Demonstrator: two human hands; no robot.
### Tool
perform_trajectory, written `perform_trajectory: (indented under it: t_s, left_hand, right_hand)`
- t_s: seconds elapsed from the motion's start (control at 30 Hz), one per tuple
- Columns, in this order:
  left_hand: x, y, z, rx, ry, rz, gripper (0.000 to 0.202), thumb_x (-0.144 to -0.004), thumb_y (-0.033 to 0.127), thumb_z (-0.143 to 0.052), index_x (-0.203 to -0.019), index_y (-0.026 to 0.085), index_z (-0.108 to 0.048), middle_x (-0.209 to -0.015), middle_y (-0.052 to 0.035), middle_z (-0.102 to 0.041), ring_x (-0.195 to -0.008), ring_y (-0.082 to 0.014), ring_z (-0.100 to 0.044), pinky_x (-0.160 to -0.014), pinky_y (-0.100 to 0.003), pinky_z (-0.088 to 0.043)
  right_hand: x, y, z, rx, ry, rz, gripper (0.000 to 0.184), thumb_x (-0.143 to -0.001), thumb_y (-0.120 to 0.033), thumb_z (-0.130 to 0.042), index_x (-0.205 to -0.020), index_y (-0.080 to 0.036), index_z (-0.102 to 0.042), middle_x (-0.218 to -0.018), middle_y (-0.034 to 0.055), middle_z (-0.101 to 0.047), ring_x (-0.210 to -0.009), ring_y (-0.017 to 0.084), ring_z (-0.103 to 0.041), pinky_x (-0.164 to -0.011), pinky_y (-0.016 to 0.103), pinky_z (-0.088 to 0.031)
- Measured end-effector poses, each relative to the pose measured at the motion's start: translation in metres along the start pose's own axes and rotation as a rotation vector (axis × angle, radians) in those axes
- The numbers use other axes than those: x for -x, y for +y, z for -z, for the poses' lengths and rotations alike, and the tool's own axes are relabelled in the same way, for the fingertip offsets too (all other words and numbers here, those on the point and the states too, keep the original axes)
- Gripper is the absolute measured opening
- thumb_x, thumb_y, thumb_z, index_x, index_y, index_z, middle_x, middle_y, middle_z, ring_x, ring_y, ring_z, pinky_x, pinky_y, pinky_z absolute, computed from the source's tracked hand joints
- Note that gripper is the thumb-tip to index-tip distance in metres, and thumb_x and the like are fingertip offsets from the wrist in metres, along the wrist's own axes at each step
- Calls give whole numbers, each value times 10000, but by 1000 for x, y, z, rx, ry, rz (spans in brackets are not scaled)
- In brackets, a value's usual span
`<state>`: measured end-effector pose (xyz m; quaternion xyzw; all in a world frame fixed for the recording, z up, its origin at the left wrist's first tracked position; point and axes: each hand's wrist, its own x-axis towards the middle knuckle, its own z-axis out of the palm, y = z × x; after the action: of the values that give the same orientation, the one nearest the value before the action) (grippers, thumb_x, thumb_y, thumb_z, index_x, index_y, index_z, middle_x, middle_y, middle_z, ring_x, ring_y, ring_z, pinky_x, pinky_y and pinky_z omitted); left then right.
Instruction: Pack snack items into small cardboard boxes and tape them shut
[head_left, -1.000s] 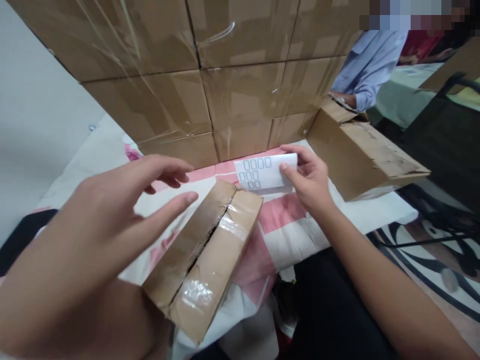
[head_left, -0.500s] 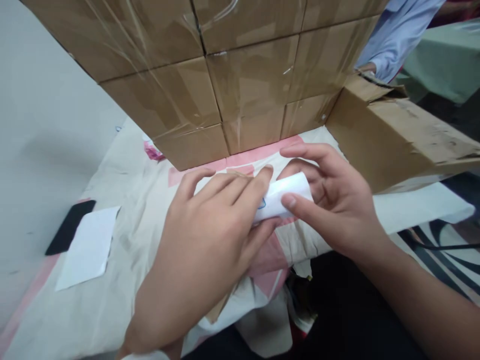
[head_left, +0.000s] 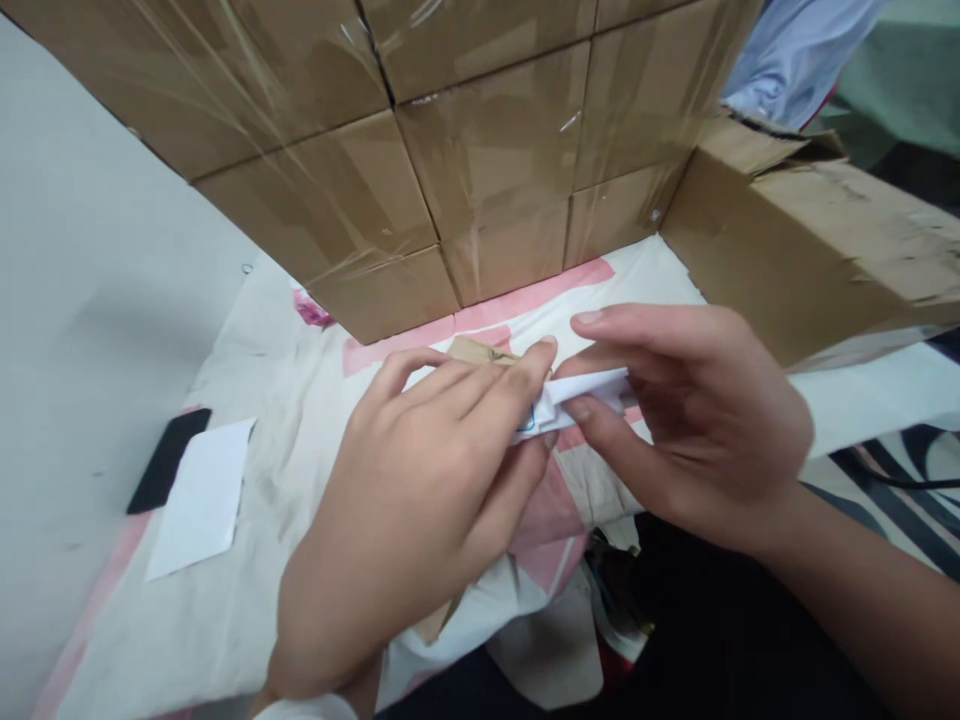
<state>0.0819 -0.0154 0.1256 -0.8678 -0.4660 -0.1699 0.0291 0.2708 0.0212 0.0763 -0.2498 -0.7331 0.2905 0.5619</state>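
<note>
A flat black rectangular object lies partly under a plain white paper sheet on the pink-and-white cloth; next, my left hand pinches a folded white paper with blue marks, and my right hand grips its other end, index finger raised, near an open brown cardboard box

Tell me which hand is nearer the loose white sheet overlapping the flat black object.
Left. The left hand is to the right of the loose white sheet, apart from it; the right hand is farther right, beyond the left hand.
</note>
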Motion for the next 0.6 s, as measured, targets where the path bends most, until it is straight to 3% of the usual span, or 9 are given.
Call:
perform_trajectory:
  t_s: [0.17,0.37,0.5,0.6]
  left_hand:
    - [-1,3,0,79,-79,10,363,-1016,284,-430,-1360,267,-545,-1090,-15,-728,-1020,-251,-684,-913,-466,-444]
    - [-3,3,2,125,-80,10,405,-1040,285,-398,-1435,266,-487,-1193,-11,-717,-1087,-227,-664,-924,-438,-445]
    - [-3,0,0,120,-13,35,396,-1039,269,-411,-1424,283,-501,-1283,-5,-696,-1111,-209,-661,-930,-402,-459]
    - [-3,-4,-2,115,117,129,349,-1033,266,-441,-1360,311,-553,-1278,17,-702,-1121,-205,-670,-929,-387,-490]
  right_hand:
    - [11,-2,9,95,-30,-31,655,-868,-77,-664,-1392,-446,-530,-1304,-56,-670,-1085,197,-710,-864,294,-627]
    - [14,0,17,157,-63,-37,690,-892,-110,-640,-1427,-511,-471,-1316,-77,-662,-993,190,-722,-751,300,-643]
    - [10,6,16,110,-44,-45,674,-890,-111,-654,-1406,-513,-494,-1282,-51,-675,-1004,212,-714,-819,354,-640]
    - [6,9,13,53,-23,-42,625,-892,-96,-651,-1368,-486,-543,-1250,-48,-680,-998,203,-704,-875,371,-619]
